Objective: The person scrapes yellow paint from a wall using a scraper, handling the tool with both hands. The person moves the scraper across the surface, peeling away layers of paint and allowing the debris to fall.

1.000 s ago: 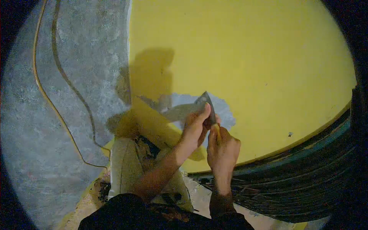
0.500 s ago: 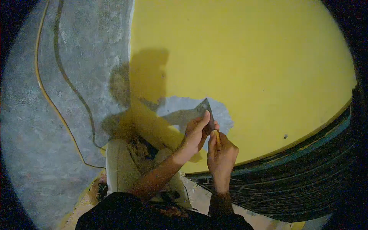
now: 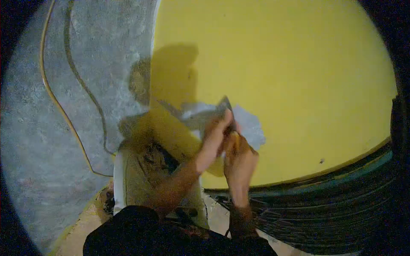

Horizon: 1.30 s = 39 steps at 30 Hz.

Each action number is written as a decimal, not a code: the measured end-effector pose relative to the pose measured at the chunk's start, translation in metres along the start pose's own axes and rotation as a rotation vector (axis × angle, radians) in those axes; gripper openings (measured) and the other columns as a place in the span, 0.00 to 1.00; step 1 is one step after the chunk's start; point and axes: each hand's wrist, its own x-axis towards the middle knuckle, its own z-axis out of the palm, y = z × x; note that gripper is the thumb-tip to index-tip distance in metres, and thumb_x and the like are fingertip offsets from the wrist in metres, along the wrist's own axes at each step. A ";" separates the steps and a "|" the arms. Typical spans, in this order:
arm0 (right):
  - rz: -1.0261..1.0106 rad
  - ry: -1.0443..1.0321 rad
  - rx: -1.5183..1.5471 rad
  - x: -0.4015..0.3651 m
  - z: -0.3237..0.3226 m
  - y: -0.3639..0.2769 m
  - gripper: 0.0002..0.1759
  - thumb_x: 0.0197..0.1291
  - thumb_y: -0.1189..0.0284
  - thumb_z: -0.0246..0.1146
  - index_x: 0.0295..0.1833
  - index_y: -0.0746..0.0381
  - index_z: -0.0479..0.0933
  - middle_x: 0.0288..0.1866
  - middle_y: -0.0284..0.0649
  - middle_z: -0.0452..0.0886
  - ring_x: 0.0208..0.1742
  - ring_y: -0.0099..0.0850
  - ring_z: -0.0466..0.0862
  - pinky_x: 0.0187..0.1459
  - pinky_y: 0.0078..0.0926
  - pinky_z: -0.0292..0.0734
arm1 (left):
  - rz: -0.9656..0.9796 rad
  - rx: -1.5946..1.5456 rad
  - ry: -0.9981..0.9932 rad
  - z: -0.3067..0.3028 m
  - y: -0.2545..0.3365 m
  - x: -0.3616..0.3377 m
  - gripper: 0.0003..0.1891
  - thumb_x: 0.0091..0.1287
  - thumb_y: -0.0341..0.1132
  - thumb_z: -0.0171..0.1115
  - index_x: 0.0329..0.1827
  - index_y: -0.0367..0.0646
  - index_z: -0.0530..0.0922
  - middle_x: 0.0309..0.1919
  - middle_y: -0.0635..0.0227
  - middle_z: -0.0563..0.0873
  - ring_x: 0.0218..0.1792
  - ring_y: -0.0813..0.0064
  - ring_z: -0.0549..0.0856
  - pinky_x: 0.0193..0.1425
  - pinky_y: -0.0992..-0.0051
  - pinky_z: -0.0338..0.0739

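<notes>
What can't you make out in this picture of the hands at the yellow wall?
Head view:
scraper: only its tip shows; both hands cover the rest.
left hand, right hand: blurred, fingers not separable.
cord: cut off by the top edge.
dark striped surface: too dim to identify.

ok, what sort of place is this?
Likely a room being stripped or repainted: yellow painted wall with a scraped-bare patch, raw grey plaster beside it, left hand and right hand on a scraper.
</notes>
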 end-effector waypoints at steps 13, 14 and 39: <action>0.088 -0.020 0.160 -0.023 -0.039 -0.003 0.14 0.68 0.69 0.59 0.34 0.71 0.75 0.20 0.52 0.75 0.19 0.44 0.73 0.26 0.35 0.71 | -0.157 -0.117 0.025 0.019 -0.013 -0.019 0.20 0.70 0.53 0.61 0.37 0.43 0.78 0.30 0.69 0.83 0.32 0.76 0.84 0.37 0.75 0.78; 0.086 -0.041 0.150 -0.024 -0.036 0.002 0.14 0.68 0.70 0.59 0.34 0.70 0.75 0.21 0.52 0.75 0.20 0.46 0.75 0.26 0.36 0.71 | -0.145 -0.133 0.002 0.013 -0.021 -0.013 0.20 0.70 0.53 0.61 0.37 0.43 0.78 0.30 0.69 0.83 0.31 0.76 0.84 0.36 0.75 0.78; 0.120 -0.157 0.156 -0.018 -0.034 -0.005 0.17 0.69 0.65 0.57 0.34 0.68 0.76 0.23 0.57 0.79 0.24 0.54 0.82 0.28 0.45 0.76 | -0.001 -0.119 0.173 0.001 -0.029 -0.011 0.23 0.67 0.58 0.63 0.35 0.43 0.78 0.26 0.72 0.80 0.26 0.79 0.79 0.33 0.77 0.76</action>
